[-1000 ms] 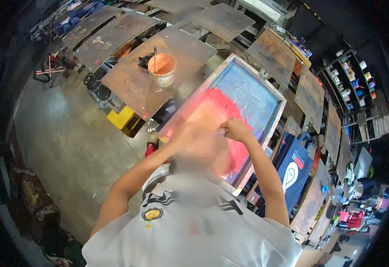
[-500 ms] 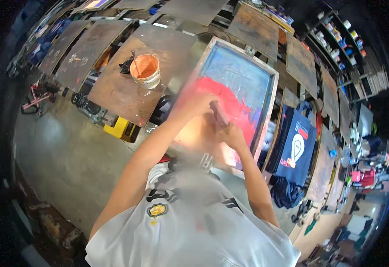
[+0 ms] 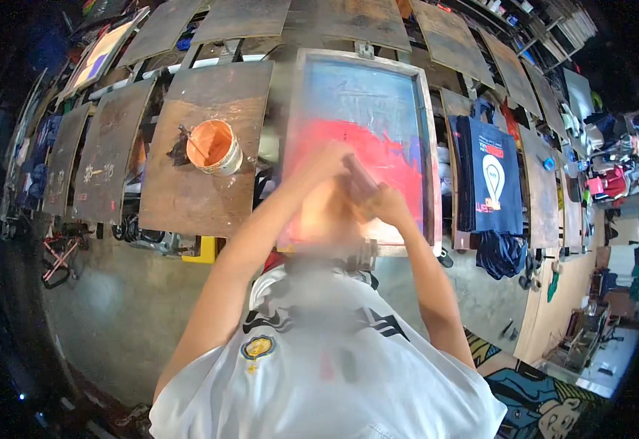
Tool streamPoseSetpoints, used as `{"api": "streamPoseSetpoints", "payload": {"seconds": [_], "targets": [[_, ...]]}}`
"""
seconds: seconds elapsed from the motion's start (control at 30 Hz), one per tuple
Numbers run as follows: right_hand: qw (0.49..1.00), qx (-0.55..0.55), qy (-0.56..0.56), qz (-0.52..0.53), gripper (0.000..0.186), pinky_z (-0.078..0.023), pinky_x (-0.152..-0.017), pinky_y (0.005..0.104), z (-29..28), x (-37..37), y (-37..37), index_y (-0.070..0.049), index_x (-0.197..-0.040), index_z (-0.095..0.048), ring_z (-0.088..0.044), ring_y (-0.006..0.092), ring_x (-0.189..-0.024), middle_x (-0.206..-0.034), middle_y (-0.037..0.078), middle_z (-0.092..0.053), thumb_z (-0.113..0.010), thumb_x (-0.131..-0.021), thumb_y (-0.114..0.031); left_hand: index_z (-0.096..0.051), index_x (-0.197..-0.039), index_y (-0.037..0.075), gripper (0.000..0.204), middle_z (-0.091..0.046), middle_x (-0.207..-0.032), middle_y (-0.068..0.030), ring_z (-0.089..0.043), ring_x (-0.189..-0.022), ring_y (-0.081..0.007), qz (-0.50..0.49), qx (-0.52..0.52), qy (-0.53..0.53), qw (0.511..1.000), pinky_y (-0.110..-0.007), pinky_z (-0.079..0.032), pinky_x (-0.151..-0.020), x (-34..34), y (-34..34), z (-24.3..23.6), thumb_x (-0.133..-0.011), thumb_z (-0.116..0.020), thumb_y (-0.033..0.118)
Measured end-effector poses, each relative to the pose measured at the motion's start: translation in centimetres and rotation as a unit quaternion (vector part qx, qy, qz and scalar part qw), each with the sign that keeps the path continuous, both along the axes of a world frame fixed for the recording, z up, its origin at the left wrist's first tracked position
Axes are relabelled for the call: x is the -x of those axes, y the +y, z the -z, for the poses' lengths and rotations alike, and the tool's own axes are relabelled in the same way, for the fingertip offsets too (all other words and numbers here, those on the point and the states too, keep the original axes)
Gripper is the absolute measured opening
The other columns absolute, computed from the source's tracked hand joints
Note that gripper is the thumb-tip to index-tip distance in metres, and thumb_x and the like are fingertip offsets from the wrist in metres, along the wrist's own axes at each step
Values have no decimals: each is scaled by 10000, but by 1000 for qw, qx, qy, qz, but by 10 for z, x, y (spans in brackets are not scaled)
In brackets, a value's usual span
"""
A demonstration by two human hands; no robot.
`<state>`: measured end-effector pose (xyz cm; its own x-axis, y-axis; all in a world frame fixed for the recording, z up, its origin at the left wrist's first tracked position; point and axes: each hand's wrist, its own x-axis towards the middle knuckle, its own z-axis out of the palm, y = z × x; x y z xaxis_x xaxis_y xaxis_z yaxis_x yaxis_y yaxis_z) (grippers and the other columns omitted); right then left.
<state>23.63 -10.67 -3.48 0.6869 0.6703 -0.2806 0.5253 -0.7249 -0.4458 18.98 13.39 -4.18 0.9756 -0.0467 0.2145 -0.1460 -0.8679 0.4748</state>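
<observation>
A screen-printing screen in a wooden frame (image 3: pixel 430 168) lies before me, its mesh blue at the far part, with red ink (image 3: pixel 396 164) spread over the nearer part and a paler orange area beneath my arms. My left hand (image 3: pixel 326 164) grips the upper end of a slanted brownish squeegee bar (image 3: pixel 359 175) over the inked mesh. My right hand (image 3: pixel 386 206) is closed on the bar's lower end, nearer me and to the right. The bar's lower part and some fingers are smeared by blur.
A bucket of orange ink (image 3: pixel 224 161) with a stick and dark rag stands on a board (image 3: pixel 173 205) at left. Dark navy printed bags (image 3: pixel 493 190) lie on a board at right. Rows of boards surround the screen; a yellow stool (image 3: pixel 201 252) is below left.
My view has turned, so the screen now looks upright and centred and the bucket sits lower and further left. The squeegee and both hands appear higher up the screen than a second ago.
</observation>
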Motion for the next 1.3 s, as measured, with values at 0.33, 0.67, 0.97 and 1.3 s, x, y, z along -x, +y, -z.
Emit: {"api": "streamPoseSetpoints", "payload": {"seconds": [0.33,0.67,0.97,1.3], "targets": [[957,-122,-107,239,354,-510,-666,542,33,77,74,68,-896,-550,-648,483,-749,-731,304,-638,-709,-761,-218,-656,-1212,201,570,-679,-1181,19,-600,-1068,-230,94,-74,40,992,-422,-446,-916,-19,45,-19,-686,-819,347],[985,-102,-63,128,308,-510,-684,501,-14,51,16,7,-872,-579,-651,458,-813,-795,258,-651,-751,-713,-193,-639,-1199,152,469,-643,-1188,-32,-568,-1126,-261,110,-1,40,993,-430,-432,-977,9,29,-34,-759,-771,244],[997,-72,-39,4,388,-514,-687,510,-28,24,16,-16,-927,-601,-652,439,-778,-790,237,-654,-809,-702,-254,-668,-1120,80,397,-678,-1067,-103,-602,-1065,-307,66,98,-62,991,-420,-454,-945,35,36,-1,-761,-755,226],[955,-37,-225,-190,259,-568,-702,384,-9,65,-1,-37,-1005,-621,-614,271,-976,-971,101,-658,-665,-782,-160,-661,-1072,83,397,-664,-1076,-106,-595,-1080,-311,-50,75,41,995,-417,-465,-915,163,0,-22,-748,-772,283]]}}
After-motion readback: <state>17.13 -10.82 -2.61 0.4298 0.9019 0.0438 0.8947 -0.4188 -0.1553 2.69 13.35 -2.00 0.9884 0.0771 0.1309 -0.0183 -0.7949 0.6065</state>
